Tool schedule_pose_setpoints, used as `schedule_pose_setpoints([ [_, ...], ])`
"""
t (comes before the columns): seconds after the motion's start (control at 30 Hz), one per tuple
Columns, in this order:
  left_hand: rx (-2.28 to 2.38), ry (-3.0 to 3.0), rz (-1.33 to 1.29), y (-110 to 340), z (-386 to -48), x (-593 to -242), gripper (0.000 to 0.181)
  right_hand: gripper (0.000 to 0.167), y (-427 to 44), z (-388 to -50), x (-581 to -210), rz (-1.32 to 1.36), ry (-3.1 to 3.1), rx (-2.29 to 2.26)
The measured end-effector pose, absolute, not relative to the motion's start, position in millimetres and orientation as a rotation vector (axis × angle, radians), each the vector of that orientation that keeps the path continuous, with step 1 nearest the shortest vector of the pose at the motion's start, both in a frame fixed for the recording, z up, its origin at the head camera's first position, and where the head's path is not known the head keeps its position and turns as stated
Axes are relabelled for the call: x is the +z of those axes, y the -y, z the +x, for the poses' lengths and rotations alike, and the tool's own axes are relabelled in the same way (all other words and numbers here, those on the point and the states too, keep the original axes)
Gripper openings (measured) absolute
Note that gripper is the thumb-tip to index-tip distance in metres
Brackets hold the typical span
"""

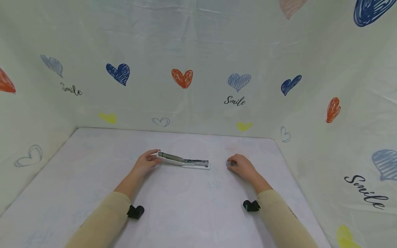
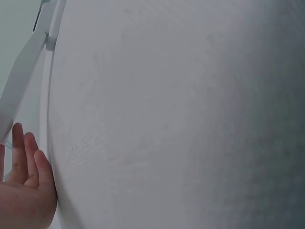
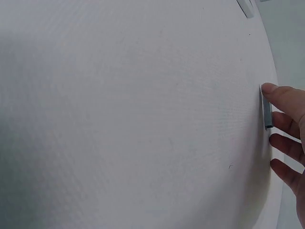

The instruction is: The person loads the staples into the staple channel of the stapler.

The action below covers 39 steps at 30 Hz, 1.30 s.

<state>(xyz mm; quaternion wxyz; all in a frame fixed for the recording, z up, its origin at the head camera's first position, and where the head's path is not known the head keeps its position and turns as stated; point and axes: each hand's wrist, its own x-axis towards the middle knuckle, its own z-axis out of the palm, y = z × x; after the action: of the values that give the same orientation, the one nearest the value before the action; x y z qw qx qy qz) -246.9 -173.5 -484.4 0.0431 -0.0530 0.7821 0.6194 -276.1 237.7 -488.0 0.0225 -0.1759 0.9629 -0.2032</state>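
Note:
A white stapler [image 1: 196, 164] lies opened out on the white table, its upper arm raised toward the left. My left hand [image 1: 147, 162] holds the end of that raised arm; in the left wrist view several fingers of the left hand [image 2: 29, 186] stand below the stapler's arm [image 2: 21, 71]. To the right of the stapler, my right hand [image 1: 243, 167] pinches a small grey strip of staples [image 1: 230, 163]. In the right wrist view the strip [image 3: 267, 109] is between the thumb and fingers of the right hand [image 3: 291, 129], close to the table surface.
The white table [image 1: 192, 210] has its far edge beyond both hands, with a heart-printed curtain [image 1: 204, 41] behind it and at the sides. Black devices [image 1: 135, 212] are worn at both wrists. A corner of the stapler [image 3: 246, 7] shows in the right wrist view.

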Motion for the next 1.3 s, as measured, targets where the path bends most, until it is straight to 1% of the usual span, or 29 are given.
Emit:
schedule_pose_setpoints([
  [0.3, 2.001, -2.282, -0.201, 174, -244, -486, 0.054, 0.013, -238, -279, -488, -0.562, -2.987, -0.614],
  [0.67, 2.004, -2.223, -0.298, 174, -247, -486, 0.056, 0.012, -238, -282, -489, -0.544, -2.964, -0.653],
  [0.97, 2.038, -2.236, -0.301, 170, -246, -487, 0.055, 0.010, -238, -278, -486, -0.580, -2.957, -0.743],
  [1.17, 2.056, -2.225, -0.276, 170, -248, -489, 0.055, 0.010, -230, -275, -478, -0.569, -2.923, -0.866],
  [1.3, 2.068, -2.222, -0.262, 170, -249, -490, 0.055, 0.009, -222, -275, -475, -0.607, -2.934, -0.896],
])
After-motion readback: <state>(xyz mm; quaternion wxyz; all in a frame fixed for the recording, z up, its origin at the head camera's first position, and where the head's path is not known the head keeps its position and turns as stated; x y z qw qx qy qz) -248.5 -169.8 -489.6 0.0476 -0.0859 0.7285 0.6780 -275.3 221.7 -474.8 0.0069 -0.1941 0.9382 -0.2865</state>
